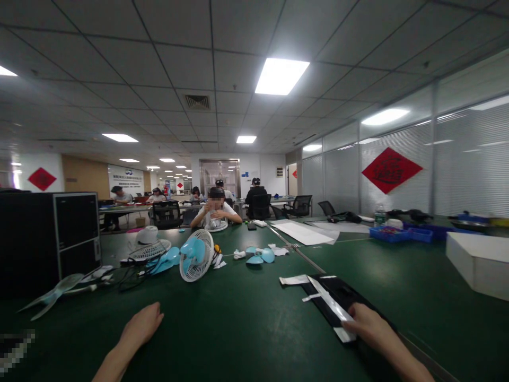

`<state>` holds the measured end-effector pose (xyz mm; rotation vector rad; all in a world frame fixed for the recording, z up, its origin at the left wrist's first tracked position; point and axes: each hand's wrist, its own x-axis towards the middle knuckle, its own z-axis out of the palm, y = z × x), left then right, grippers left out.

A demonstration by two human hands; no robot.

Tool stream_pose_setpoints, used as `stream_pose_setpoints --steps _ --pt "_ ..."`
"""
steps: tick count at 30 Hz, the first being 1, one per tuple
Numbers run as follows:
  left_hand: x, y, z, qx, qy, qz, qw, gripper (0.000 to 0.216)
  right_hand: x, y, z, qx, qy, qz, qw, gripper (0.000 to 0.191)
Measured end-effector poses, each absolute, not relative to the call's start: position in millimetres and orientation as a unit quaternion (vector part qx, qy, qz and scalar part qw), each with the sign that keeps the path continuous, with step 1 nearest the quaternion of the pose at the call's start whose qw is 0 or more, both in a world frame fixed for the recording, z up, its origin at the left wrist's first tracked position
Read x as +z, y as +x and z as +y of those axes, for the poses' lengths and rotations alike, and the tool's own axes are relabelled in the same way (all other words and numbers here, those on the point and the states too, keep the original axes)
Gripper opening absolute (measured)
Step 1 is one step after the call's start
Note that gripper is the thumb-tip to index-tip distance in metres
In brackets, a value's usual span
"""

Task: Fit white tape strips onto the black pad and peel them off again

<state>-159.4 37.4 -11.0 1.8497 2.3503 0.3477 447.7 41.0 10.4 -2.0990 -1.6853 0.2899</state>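
On the right side of the green table lies a flat black panel or pouch with silver-white strips across it. My right hand is closed over its near part, the fingers gripping a long silver-white strip. What lies beneath those fingers is hidden. My left hand rests on the bare green surface at the left, fingers curled together, and nothing shows in it. Beyond it, a white fan grille with light-blue blades stands tilted. Another set of blue fan blades lies farther right.
A black computer tower stands at the left, beside loose cables and a white fan part. Blue trays and a white box sit at the right. Across the table, a person handles a white fan part.
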Motion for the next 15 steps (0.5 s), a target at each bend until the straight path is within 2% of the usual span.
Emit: stream_pose_setpoints --steps 5,8,15 --pt "-6.0 -154.3 33.3 0.112 0.615 0.778 0.065 0.022 19.4 446.5 50.1 0.152 -0.716 -0.625 0.272 0.018" --pt "-3.2 -153.0 31.9 0.11 0.613 0.778 0.08 0.022 33.3 439.3 50.4 0.155 -0.674 -0.648 0.32 0.022" --pt "-4.1 -156.5 32.7 0.122 0.615 0.772 0.103 0.023 70.9 400.9 40.0 0.033 -0.612 -0.66 0.434 0.028"
